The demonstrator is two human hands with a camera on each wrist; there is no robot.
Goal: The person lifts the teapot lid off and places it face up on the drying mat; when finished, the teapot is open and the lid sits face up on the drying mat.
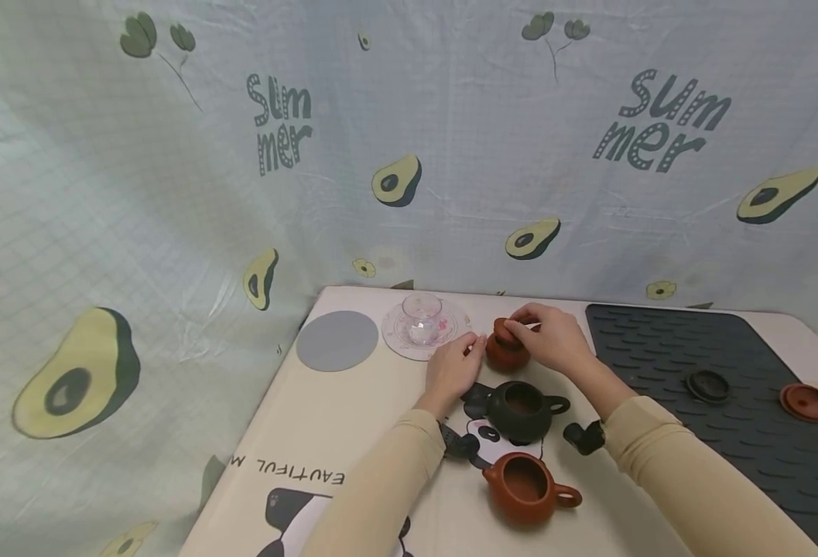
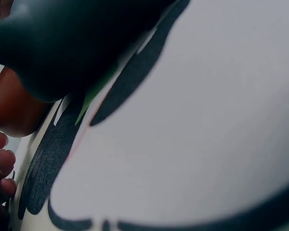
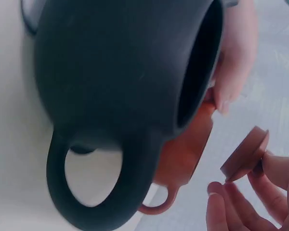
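My right hand [image 1: 551, 338] pinches a reddish-brown teapot lid [image 3: 245, 154] and holds it tilted, apart from the pot below in the right wrist view. Beneath it stands the far reddish-brown teapot [image 1: 508, 357], its handle toward the right hand. The left hand [image 1: 453, 367] pinches this pot at its spout; part of the grip is hidden. Nearer to me is a dark teapot [image 1: 518, 422] without a lid, which fills much of the right wrist view. Closest stands another lidless reddish-brown teapot [image 1: 520, 507]. The left wrist view shows curled left fingertips [image 2: 2, 163] beside the far pot.
A clear glass cup [image 1: 422, 317] stands on a round floral mat [image 1: 398, 340], left of the far teapot. Left of that lies a grey disc [image 1: 337, 340]. On the black ribbed mat [image 1: 645, 348] at right lie a dark lid [image 1: 708, 385] and a reddish-brown lid [image 1: 806, 402].
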